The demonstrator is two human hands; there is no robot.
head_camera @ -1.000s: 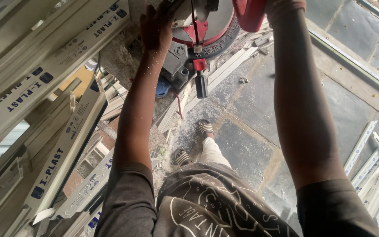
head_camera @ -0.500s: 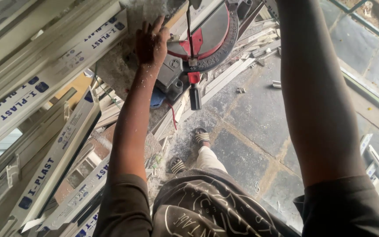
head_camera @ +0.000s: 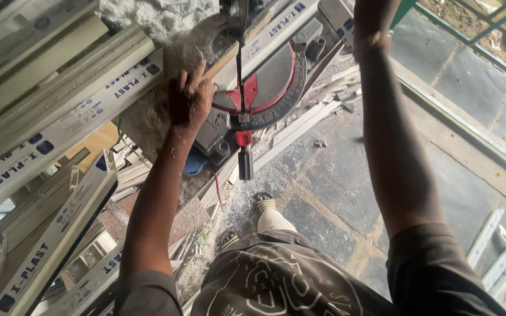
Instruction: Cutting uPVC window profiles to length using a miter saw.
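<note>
Soft daylight enters from about two o'clock, brightening the stone floor (head_camera: 335,193). No harsh glare shows. The white profiles (head_camera: 60,134) at nine o'clock look slightly washed out. Edges bend with wide-angle distortion; fine detail is soft.

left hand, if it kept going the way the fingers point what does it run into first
Likely the white plastic profile lying across the miter saw; the left hand points up and right toward it, though depth is hard to judge.

Mitre saw (head_camera: 259,93): red painted metal base with dull grey metal turntable, dusted in pale sawdust. White profiles (head_camera: 60,129): smooth, slightly glossy plastic. Floor (head_camera: 335,193): rough matt grey stone slabs. Shirt (head_camera: 276,281): soft matt printed cloth. Left hand (head_camera: 190,100) flecked with dust.
</note>
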